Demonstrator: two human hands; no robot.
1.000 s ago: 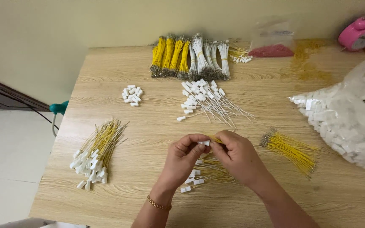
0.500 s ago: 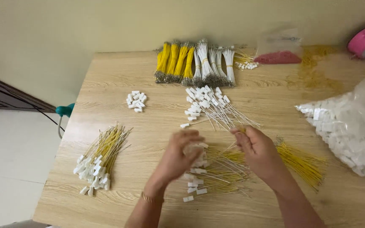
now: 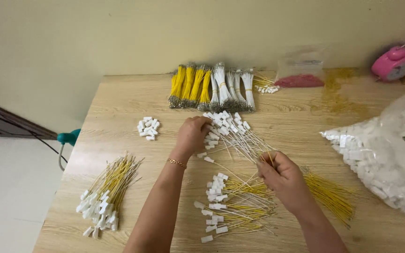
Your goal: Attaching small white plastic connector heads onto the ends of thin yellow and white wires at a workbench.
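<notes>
Mid-worktop: loose fan of thin white wires (image 3: 240,138), each tipped with a small white plastic connector. The left hand (image 3: 192,135), fingers curled, rests on the connector ends; the right hand (image 3: 282,175) pinches the bare wire ends. Before the near edge lies a mixed heap of yellow and white connector-tipped wires (image 3: 233,206).

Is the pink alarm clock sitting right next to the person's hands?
No, the pink alarm clock stands at the far right corner of the wooden table, well away from both the left hand and the right hand.
</notes>
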